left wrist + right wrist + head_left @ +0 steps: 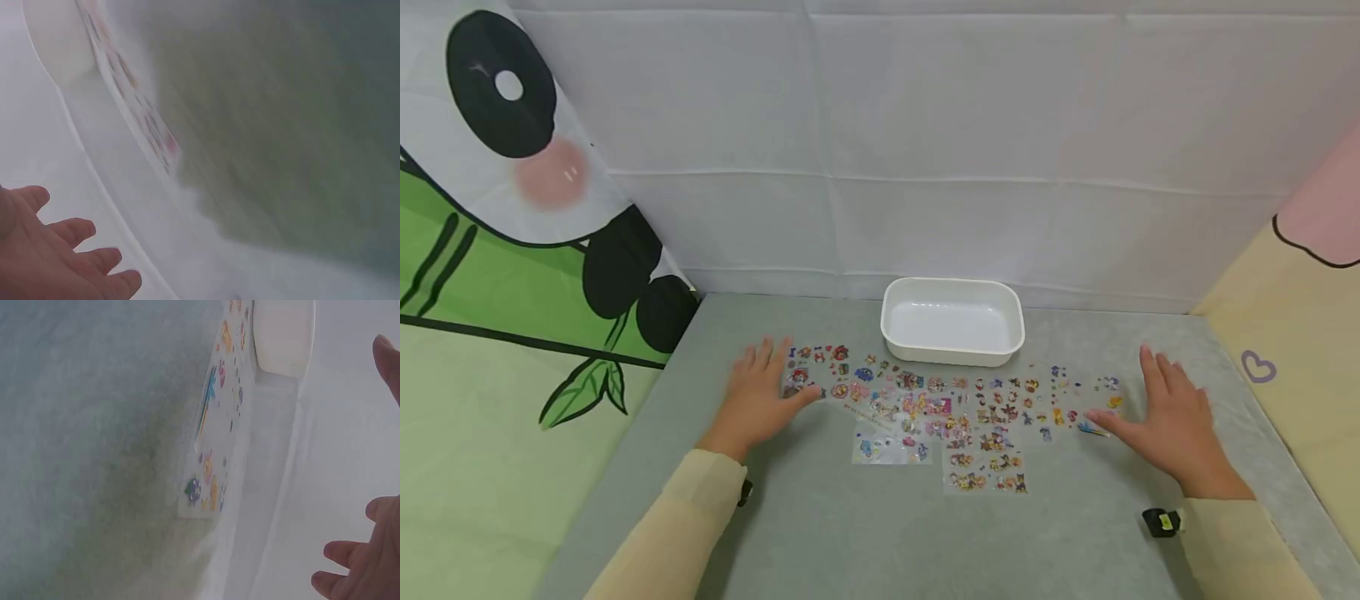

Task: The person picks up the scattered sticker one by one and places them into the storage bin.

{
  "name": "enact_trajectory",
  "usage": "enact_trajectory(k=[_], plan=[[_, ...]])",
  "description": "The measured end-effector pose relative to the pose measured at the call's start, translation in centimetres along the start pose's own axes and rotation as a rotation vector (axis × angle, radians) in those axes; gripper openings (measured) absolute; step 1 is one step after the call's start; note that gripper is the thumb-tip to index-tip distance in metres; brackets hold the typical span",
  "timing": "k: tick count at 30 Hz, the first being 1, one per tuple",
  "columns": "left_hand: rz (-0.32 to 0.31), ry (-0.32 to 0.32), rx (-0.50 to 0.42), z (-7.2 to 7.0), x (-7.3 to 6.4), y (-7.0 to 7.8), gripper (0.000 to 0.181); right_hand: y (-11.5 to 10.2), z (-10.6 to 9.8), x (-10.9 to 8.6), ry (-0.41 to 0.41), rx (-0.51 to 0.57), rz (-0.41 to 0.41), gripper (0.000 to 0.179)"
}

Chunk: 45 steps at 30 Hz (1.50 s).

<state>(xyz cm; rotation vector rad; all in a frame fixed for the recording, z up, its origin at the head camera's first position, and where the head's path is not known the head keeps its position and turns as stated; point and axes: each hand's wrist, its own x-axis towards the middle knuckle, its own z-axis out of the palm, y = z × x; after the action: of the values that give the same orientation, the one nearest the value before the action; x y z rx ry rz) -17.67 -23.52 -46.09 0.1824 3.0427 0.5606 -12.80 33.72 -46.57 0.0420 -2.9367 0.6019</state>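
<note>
Several clear sticker sheets with small colourful cartoon figures lie overlapping in a band across the grey table. At their left end my left hand hovers with fingers spread, its fingertips overlapping the edge of the sheets in the head view. By the right end is my right hand, palm down and fingers apart, thumb towards a small blue strip. Neither hand holds anything. In the right wrist view, a sticker sheet shows beyond the right hand's fingers; the left wrist view shows the left fingers loosely extended.
A white rectangular basin stands behind the sheets, near the back of the grey table. White cloth hangs behind it. Printed cloths border the left and right sides.
</note>
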Motion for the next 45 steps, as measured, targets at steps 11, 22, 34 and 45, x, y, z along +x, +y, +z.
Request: enact_trajectory(k=[11,22,34,45], plan=[[-0.023,-0.121,-0.381,1.7,2.5,5.4,0.092,0.9,0.8,0.7,-0.13,0.144,0.086,0.116],[-0.032,-0.152,-0.508,3.1,5.7,8.0,0.082,1.1,1.2,1.5,-0.225,0.195,0.125,0.116],[-0.101,-0.094,-0.559,4.3,8.3,9.9,0.071,1.5,2.0,1.9,-0.248,0.17,0.112,0.115],[-0.243,-0.061,-0.658,5.3,10.7,10.9,0.065,2.4,1.9,3.1,-0.26,0.112,0.079,0.1]])
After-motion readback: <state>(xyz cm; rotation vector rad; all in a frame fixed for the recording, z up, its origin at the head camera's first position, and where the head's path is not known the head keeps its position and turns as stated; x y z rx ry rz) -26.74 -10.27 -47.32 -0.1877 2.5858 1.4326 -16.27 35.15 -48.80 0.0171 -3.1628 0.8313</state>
